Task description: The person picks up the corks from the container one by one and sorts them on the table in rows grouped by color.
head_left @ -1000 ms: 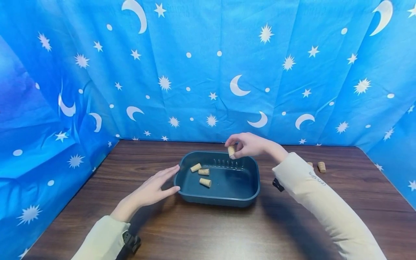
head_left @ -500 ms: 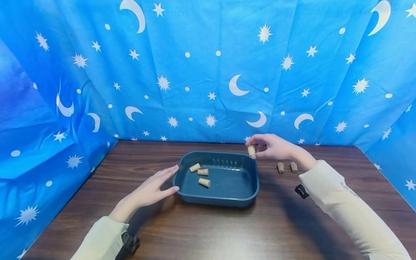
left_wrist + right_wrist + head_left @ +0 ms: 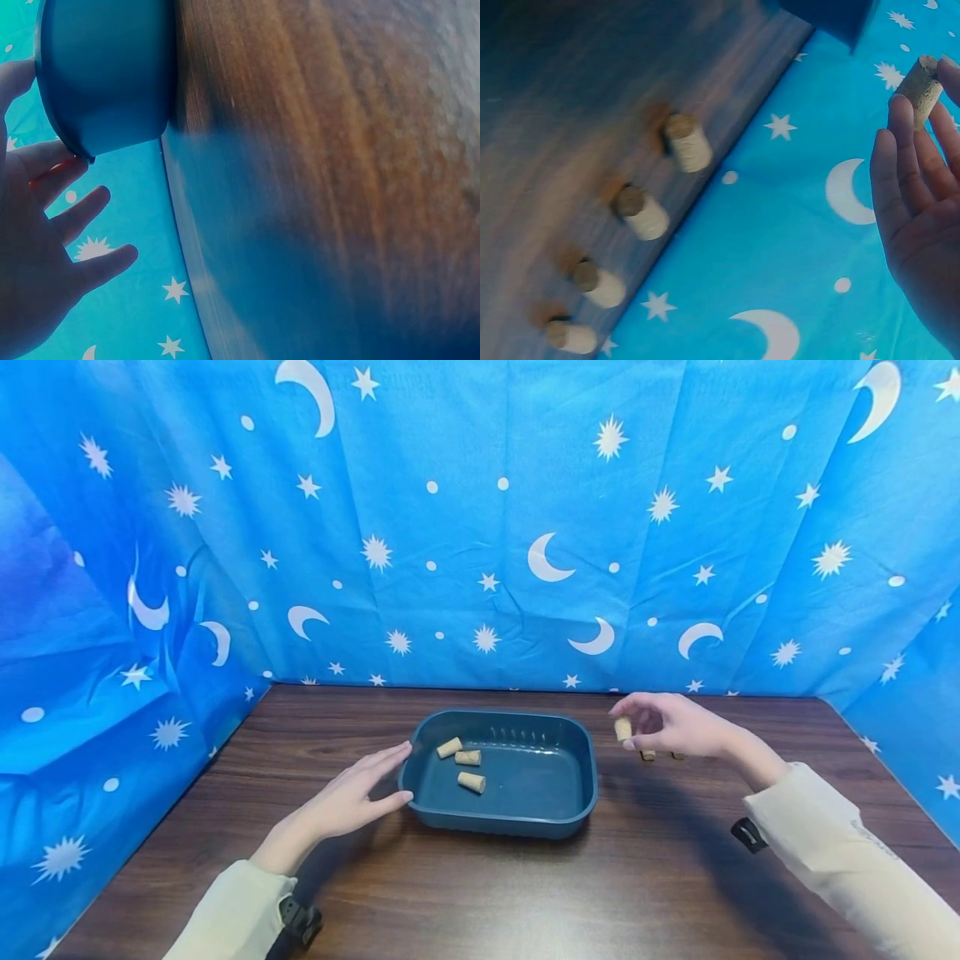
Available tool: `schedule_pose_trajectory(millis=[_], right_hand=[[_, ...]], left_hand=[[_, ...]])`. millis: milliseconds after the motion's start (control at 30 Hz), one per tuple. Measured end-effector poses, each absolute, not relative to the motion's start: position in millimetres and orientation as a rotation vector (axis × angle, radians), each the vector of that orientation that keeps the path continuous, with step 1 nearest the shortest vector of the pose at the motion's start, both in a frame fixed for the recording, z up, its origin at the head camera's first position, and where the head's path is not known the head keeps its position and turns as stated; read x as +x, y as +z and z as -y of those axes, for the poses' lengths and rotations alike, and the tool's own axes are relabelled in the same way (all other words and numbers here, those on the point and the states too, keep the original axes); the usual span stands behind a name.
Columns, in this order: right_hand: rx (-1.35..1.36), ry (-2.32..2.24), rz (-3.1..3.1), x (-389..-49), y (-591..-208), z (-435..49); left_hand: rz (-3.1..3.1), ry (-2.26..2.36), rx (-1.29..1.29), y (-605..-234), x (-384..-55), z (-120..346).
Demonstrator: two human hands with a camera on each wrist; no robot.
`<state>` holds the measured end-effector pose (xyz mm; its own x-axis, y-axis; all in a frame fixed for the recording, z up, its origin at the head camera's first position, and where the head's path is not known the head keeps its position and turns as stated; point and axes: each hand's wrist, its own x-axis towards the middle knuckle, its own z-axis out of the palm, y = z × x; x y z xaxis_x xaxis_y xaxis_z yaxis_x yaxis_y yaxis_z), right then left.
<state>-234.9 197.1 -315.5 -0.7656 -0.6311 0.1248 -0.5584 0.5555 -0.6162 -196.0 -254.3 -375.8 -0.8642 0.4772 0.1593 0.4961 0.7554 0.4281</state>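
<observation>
My right hand (image 3: 678, 725) pinches a cork (image 3: 623, 730) between thumb and fingertips, above the table to the right of the dark teal bin (image 3: 498, 828). In the right wrist view this cork (image 3: 922, 86) is tilted in the fingers. The left hand (image 3: 337, 802) has its fingers spread, with fingertips right at the bin's left rim; the left wrist view also shows fingers (image 3: 49, 161) at that rim. Three corks lie inside the bin towards its left half: one at the back (image 3: 449, 747), one beside it (image 3: 468, 758) and one nearer the front (image 3: 472, 782).
Several corks stand in a row on the wooden table, among them a nearest cork (image 3: 692, 152) and a farther cork (image 3: 606, 289). In the head view the right hand partly covers two corks. A blue curtain (image 3: 450, 568) with moons and stars hangs behind the table.
My right hand, still pinching the cork, has moved right from over the bin's back rim to beside the bin, and lower. The left hand and the bin hold their places.
</observation>
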Motion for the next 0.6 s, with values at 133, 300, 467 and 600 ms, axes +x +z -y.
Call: schedule_pose_trajectory(millis=[133, 300, 467, 600], right_hand=[[-1.072, -0.996, -2.686, -230, -327, -208], [-1.069, -0.954, -2.732, -224, -343, -219], [-1.017, -0.959, -2.714, -220, -357, -228], [-1.001, -0.978, -2.692, -218, -366, -233]], left_hand=[[2.903, -0.728, -0.803, -376, -195, 254], [2.904, -0.724, -0.802, -376, -195, 254], [2.902, -0.728, -0.803, -377, -195, 253], [2.903, -0.727, -0.807, -377, -195, 253]])
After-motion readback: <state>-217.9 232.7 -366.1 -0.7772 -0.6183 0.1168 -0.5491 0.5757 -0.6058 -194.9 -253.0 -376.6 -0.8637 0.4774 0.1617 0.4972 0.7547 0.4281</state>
